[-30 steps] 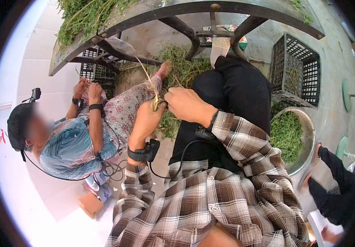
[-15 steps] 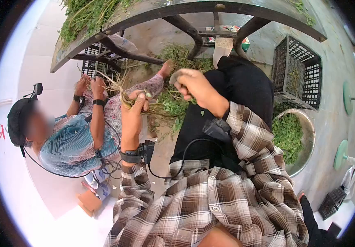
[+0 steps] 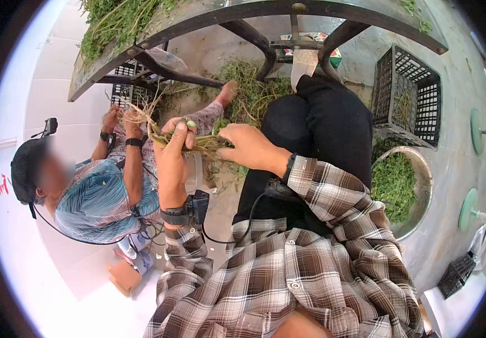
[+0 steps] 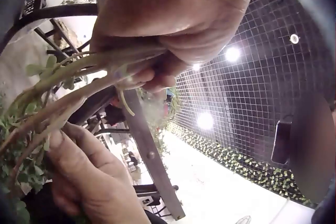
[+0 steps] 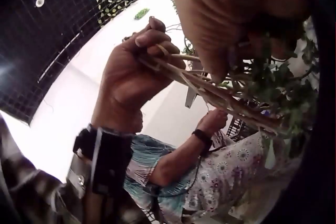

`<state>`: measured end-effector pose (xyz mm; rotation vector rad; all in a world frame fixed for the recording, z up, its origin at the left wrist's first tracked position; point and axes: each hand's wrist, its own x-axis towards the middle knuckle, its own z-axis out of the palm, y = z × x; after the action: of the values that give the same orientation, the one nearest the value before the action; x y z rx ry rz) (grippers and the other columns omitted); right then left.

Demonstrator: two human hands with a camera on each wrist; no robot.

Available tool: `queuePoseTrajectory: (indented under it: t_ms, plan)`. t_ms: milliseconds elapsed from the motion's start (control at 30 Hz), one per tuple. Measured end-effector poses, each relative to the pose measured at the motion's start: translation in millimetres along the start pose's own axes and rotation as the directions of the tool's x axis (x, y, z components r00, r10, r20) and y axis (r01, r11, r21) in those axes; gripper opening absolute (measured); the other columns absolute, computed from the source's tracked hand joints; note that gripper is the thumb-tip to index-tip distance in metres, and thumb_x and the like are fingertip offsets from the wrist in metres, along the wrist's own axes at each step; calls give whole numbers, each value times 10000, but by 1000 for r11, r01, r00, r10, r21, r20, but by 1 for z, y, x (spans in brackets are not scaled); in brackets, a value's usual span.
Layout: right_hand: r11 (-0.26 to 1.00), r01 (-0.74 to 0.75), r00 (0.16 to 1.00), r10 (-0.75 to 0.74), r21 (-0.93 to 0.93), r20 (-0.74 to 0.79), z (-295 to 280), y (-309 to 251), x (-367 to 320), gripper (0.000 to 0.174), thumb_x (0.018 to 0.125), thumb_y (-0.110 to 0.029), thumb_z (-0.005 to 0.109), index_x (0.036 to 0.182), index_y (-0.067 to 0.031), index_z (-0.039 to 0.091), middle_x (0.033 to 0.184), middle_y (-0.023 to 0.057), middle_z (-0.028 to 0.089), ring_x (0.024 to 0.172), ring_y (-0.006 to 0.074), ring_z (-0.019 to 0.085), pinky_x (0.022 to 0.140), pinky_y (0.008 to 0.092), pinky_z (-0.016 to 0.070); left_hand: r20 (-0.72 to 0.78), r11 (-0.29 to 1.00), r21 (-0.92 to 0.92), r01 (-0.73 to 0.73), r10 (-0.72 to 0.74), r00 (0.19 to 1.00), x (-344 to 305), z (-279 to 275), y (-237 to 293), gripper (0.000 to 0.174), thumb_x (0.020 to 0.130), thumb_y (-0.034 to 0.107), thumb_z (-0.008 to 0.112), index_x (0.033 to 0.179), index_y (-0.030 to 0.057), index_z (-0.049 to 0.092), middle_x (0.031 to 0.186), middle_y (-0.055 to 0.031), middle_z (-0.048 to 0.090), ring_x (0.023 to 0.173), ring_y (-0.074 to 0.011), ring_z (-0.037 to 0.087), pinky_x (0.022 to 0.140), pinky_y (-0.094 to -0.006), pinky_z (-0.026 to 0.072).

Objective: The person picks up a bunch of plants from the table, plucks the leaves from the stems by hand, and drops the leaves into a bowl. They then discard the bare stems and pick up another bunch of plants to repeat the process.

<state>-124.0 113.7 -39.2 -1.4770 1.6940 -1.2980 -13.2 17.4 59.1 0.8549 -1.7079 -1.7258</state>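
One bunch of stems (image 4: 63, 106) is held in the air, just left of the black trousers (image 3: 338, 129). The left hand (image 3: 173, 160) is clamped on it, thumb pressing over the top, and the pale roots (image 3: 139, 114) stick out beyond this hand. The right hand (image 3: 254, 147) is apart from the left one, at the leafy part, with fingers touching the stems; whether they close on them, I cannot tell. To the right of the trousers, a pan (image 3: 429, 186) contains greens (image 3: 393, 186), near a black crate (image 3: 383, 84)

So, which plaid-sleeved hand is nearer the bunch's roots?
The left hand, gripping the stems beside the pale roots; the right hand is farther along, by the leaves.
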Motion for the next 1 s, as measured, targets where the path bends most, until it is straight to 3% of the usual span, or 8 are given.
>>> queuePoseTrajectory:
  t_ms: [267,333,433,567,667,833,900,1000]
  plan:
    - [999,5,1000,-5,31,-15,2,1,2,206,753,-176,569,817,19,547,789,184,540,777,361,534,677,430,420,-46,999,-33,31,-33,998,3,-4,-9,157,870,151,554,883,-4,568,763,-27,551,674,-95,489,620,-219,373]
    - [989,40,998,-32,143,-60,2,2,4,193,759,-155,555,797,34,539,714,173,539,671,306,544,617,391,421,-68,999,-43,28,-31,997,3,-2,-17,173,860,159,566,903,-8,572,817,-39,571,721,-108,516,657,-227,399]
    - [938,-112,994,108,328,31,-5,-3,5,215,749,-181,538,733,33,555,646,208,541,634,366,551,580,419,418,133,994,105,12,-26,991,2,-5,-33,272,831,189,594,1015,-11,586,961,-56,598,880,-139,544,796,-266,424]
    - [916,-144,989,140,373,39,-13,-5,4,216,745,-177,538,736,38,558,647,212,551,613,361,552,565,409,420,198,976,168,135,-168,966,-3,-3,-41,302,835,207,603,1051,-4,580,1001,-57,593,913,-130,539,818,-270,423]
    - [910,-146,989,130,387,66,-14,-5,4,222,750,-181,542,738,39,557,658,207,559,634,364,561,578,412,421,246,972,218,92,-146,958,-6,-5,-39,278,840,183,604,1039,-11,580,981,-57,591,900,-128,538,804,-267,427]
    - [994,108,987,-105,20,-122,-14,-8,3,170,734,-157,526,735,8,567,741,169,574,703,364,564,632,435,450,259,884,467,9,-147,955,-6,-13,-36,265,831,170,614,1006,-27,577,926,-69,584,879,-145,540,771,-285,436]
    - [995,96,987,-94,9,-130,-12,-10,-1,160,727,-153,521,730,1,566,754,165,566,713,360,562,643,439,453,245,869,493,33,-176,953,-6,-14,-38,260,824,166,616,991,-30,578,902,-83,578,864,-164,545,758,-298,436]
    - [995,84,990,-90,-60,-112,-12,-9,-2,139,716,-132,525,739,1,557,757,155,543,712,355,554,632,430,451,254,761,643,-85,-107,961,-6,-15,-43,212,799,129,613,937,-31,588,846,-123,562,817,-241,541,738,-335,434]
